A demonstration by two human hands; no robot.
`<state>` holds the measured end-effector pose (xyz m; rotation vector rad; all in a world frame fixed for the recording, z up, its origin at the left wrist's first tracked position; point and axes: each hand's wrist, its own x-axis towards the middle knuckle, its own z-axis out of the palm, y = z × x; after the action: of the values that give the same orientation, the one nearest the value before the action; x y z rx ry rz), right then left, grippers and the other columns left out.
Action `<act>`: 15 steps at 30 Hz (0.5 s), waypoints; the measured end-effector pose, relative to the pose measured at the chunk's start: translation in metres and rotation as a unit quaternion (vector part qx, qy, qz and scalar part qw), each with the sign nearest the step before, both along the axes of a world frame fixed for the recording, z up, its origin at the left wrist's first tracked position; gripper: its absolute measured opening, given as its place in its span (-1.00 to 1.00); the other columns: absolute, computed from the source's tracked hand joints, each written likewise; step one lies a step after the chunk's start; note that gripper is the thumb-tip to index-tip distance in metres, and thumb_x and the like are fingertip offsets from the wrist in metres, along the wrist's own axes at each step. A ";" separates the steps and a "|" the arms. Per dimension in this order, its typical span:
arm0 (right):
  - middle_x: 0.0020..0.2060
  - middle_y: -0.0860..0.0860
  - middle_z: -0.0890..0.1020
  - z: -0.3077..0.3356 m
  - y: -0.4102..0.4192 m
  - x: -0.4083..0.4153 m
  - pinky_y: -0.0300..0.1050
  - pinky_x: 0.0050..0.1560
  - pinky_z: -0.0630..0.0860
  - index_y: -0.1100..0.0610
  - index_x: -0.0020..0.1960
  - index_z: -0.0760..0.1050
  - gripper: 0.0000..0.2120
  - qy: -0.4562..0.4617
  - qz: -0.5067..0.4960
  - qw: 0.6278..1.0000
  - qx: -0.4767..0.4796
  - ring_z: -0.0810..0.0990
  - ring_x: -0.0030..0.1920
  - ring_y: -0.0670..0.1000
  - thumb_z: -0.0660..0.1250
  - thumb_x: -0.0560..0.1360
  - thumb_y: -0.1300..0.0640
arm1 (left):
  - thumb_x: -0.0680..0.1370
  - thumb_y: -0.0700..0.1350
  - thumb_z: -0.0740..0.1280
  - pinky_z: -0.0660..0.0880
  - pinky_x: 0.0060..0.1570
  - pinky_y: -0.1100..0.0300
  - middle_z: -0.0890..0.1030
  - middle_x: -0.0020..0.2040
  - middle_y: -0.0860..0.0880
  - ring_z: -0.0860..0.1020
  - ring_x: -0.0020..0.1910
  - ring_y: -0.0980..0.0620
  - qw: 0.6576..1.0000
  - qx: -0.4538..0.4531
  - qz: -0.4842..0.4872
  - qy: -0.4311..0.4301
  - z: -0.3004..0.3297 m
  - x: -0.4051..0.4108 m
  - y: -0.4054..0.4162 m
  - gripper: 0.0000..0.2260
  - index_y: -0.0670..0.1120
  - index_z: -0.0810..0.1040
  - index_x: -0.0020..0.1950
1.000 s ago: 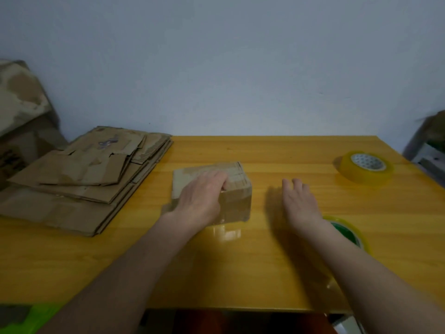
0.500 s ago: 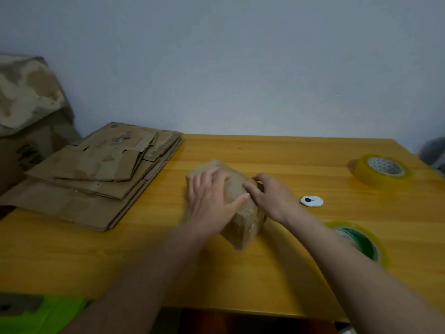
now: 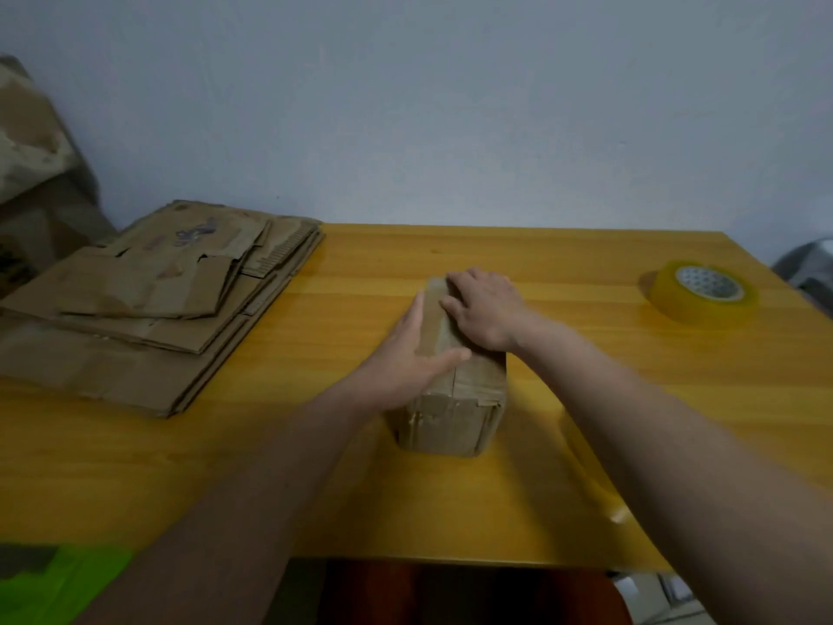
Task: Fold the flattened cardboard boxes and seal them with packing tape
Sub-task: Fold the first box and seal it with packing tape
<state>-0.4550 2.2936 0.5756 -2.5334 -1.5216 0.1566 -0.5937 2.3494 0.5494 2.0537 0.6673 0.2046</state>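
Observation:
A small folded cardboard box (image 3: pixel 455 410) stands lengthwise in the middle of the yellow table (image 3: pixel 315 466), its taped end facing me. My left hand (image 3: pixel 408 354) lies flat against the box's left side, thumb across the top. On the top's right half rests my right hand (image 3: pixel 484 306), fingers bent onto the centre seam. A roll of yellow packing tape (image 3: pixel 703 290) lies at the table's far right, apart from both hands. A second tape roll is hidden behind my right forearm.
A stack of flattened cardboard boxes (image 3: pixel 148 304) covers the table's left part. More cardboard (image 3: pixel 31 142) leans against the wall at far left. A green object (image 3: pixel 58 584) lies below the table's near left edge. A grey thing (image 3: pixel 811 268) sits past the right edge.
The box was turned from crosswise to lengthwise. My right hand went from the table onto the box top, and my left slid to its left side. The green tape roll is now hidden.

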 end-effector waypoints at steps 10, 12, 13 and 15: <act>0.38 0.08 0.38 -0.006 0.009 0.002 0.04 0.26 0.22 0.11 0.43 0.25 -0.58 -0.035 0.064 0.997 0.020 0.32 0.34 0.13 -0.03 0.64 -0.05 | 0.55 0.21 0.26 0.08 0.47 0.15 0.23 0.54 -0.09 0.13 0.53 0.02 0.928 0.343 0.063 -0.130 -0.002 -0.010 -0.033 -0.29 -0.14 0.14 0.56; 0.25 0.10 0.46 -0.007 0.007 0.002 0.04 0.18 0.26 0.15 0.26 0.34 -0.61 -0.079 0.038 0.996 0.020 0.39 0.24 0.13 -0.05 0.64 -0.09 | 0.55 0.26 0.19 0.20 0.43 0.15 0.30 0.51 -0.06 0.21 0.51 0.01 0.895 0.419 -0.049 -0.147 -0.010 -0.020 -0.042 -0.37 -0.09 0.30 0.51; 0.20 0.11 0.49 -0.007 0.006 0.001 0.05 0.16 0.27 0.16 0.20 0.35 -0.60 -0.085 0.025 0.996 0.031 0.42 0.21 0.13 -0.06 0.64 -0.10 | 0.55 0.26 0.19 0.23 0.41 0.12 0.31 0.51 -0.05 0.24 0.50 -0.01 0.878 0.453 -0.082 -0.131 -0.015 -0.023 -0.042 -0.39 -0.07 0.34 0.49; 0.16 0.11 0.52 -0.009 0.005 0.001 0.07 0.15 0.28 0.15 0.16 0.38 -0.60 -0.063 -0.004 0.997 0.051 0.44 0.18 0.14 -0.06 0.64 -0.11 | 0.54 0.21 0.22 0.34 0.35 0.06 0.37 0.47 -0.08 0.37 0.43 -0.07 0.851 0.502 -0.091 -0.122 -0.020 -0.024 -0.040 -0.46 -0.07 0.45 0.41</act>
<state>-0.4538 2.2981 0.5668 -2.5100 -1.5210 -0.0812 -0.6182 2.3098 0.5296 2.9871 0.1766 0.8292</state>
